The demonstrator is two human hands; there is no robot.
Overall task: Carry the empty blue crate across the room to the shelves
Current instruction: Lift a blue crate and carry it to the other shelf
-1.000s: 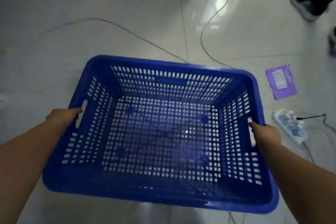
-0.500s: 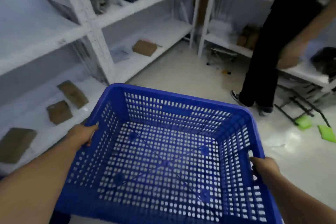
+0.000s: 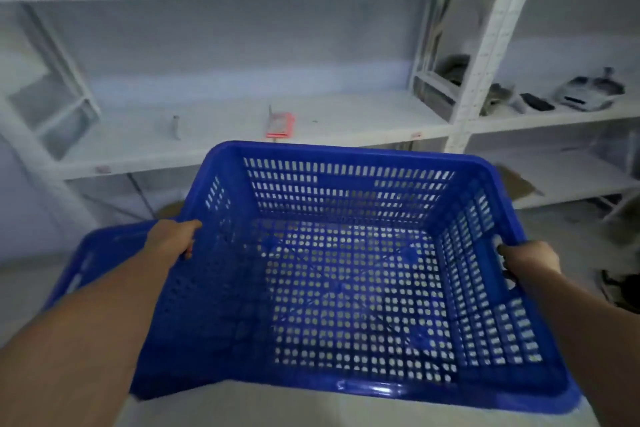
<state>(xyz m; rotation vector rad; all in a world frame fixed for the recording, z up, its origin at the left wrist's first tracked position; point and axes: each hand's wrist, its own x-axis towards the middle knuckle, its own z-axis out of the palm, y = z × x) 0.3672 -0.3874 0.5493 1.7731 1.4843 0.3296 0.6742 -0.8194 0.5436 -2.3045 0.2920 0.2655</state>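
Note:
An empty blue crate [image 3: 346, 388] with perforated walls and floor hangs in the air in front of me, tilted slightly. My left hand [image 3: 173, 239] grips its left rim, and my right hand [image 3: 530, 258] grips the handle slot in its right wall. The white shelves [image 3: 242, 135] stand directly ahead, their middle board just beyond the crate's far rim. Nothing lies inside the crate.
A second blue crate [image 3: 100, 253] sits low at the left under my left arm. A red and white tag [image 3: 280, 125] and a small grey piece [image 3: 176, 126] lie on the middle shelf. Dark devices [image 3: 585, 94] rest on the right-hand shelf unit, brown cardboard [image 3: 519, 184] on a lower board.
The view has swung from the floor to the shelves, which now face me head-on and closer. The person in black has left the view. Both hands keep their hold on the crate.

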